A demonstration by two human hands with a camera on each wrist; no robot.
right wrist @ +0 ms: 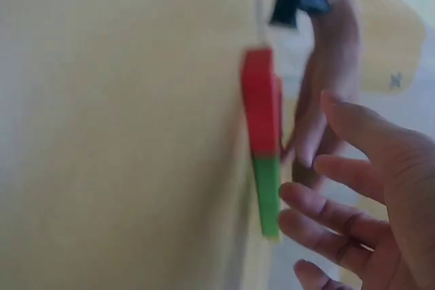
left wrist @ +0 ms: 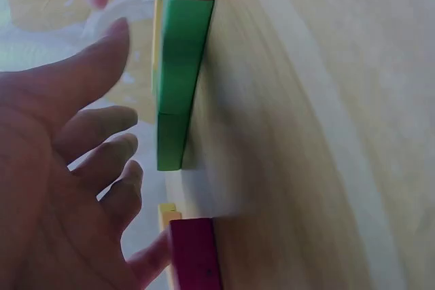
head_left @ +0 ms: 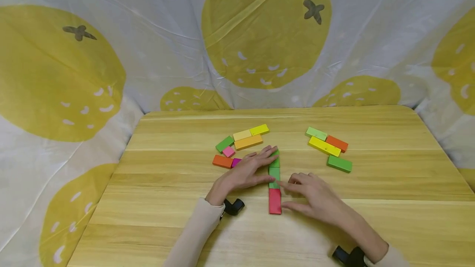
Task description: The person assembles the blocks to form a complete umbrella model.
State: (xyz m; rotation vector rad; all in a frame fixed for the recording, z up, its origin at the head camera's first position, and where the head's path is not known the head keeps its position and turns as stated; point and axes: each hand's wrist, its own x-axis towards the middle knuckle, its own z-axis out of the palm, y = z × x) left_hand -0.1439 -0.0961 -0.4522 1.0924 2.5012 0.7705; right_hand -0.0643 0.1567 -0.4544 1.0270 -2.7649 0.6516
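A row of a red block (head_left: pixel 275 202) and two green blocks, a middle one (head_left: pixel 274 172) and a far one (head_left: pixel 276 162), runs away from the person, end to end. My left hand (head_left: pixel 245 173) hovers along the row's left side, fingers extended over the far green block, thumb by the middle one. In the left wrist view, its little finger is near a magenta block (left wrist: pixel 194 252). To the right of the row is my right hand (head_left: pixel 315 197), its thumb beside the red block and index finger near the middle green one. Neither hand grips a block.
Left of the row lie an orange-red block (head_left: pixel 222 161), a pink one (head_left: pixel 229 151), a green one (head_left: pixel 224 144) and several yellowish ones. Yellow (head_left: pixel 324 146), light green, orange and green (head_left: pixel 339 164) blocks lie at right. A patterned cloth (head_left: pixel 178 52) hangs behind the wooden table (head_left: pixel 400 168).
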